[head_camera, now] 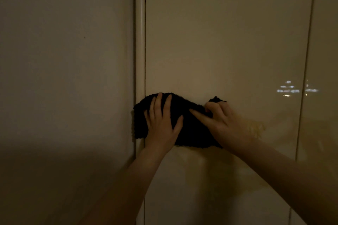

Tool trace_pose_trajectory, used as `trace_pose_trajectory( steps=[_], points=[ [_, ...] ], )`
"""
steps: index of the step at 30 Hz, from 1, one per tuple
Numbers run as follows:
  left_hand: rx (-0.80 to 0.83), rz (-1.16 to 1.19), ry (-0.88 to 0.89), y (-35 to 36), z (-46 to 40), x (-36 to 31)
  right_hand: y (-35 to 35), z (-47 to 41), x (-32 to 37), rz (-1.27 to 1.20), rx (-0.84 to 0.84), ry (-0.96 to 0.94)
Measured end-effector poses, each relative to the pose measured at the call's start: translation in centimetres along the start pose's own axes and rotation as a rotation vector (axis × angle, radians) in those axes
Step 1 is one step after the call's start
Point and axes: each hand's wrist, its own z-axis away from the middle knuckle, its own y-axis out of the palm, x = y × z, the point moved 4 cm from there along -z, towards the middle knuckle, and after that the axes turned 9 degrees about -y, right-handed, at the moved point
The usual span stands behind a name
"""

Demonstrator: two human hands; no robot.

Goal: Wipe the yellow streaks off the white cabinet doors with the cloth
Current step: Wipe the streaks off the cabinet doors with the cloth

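Note:
A dark cloth (190,126) lies pressed flat against the glossy white cabinet door (225,42), overlapping the door's left edge. My left hand (162,126) rests flat on the cloth's left half with its fingers spread. My right hand (225,126) pinches the cloth's upper right corner, with its forefinger stretched across the fabric. A yellow streak (256,129) shows on the door just right of my right hand. Fainter yellowish smears (210,171) spread below the cloth. The light is dim.
A plain wall (64,78) fills the left side, joined to the cabinet by a rounded vertical trim (140,42). A second cabinet door (321,60) stands at the far right past a narrow gap. A horizontal seam crosses lower right.

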Motion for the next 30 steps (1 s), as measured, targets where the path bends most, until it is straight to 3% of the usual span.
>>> trace_pose_trajectory(
  steps=[9, 14, 19, 24, 26, 30],
  points=[
    [-0.002, 0.021, -0.009, -0.3, 0.0, -0.1, -0.8, -0.3, -0.3, -0.038, -0.035, -0.120],
    [-0.005, 0.024, -0.012, -0.3, 0.0, 0.0, -0.9, -0.5, -0.3, 0.044, 0.253, -0.140],
    [-0.009, 0.027, -0.018, -0.2, 0.0, 0.0, -0.8, -0.8, 1.7, -0.002, 0.452, 0.212],
    [-0.012, 0.017, -0.019, 0.3, -0.1, 0.2, 0.8, -1.7, 3.3, -0.301, 0.554, 0.611],
    [-0.016, 0.017, -0.018, 0.4, -0.2, 0.3, 1.3, -2.6, 2.8, -0.546, 0.488, 0.785],
    [-0.026, 0.017, -0.013, 0.4, -0.3, 0.3, 1.0, -2.7, 1.0, -0.856, 0.119, 1.067]
  ],
)
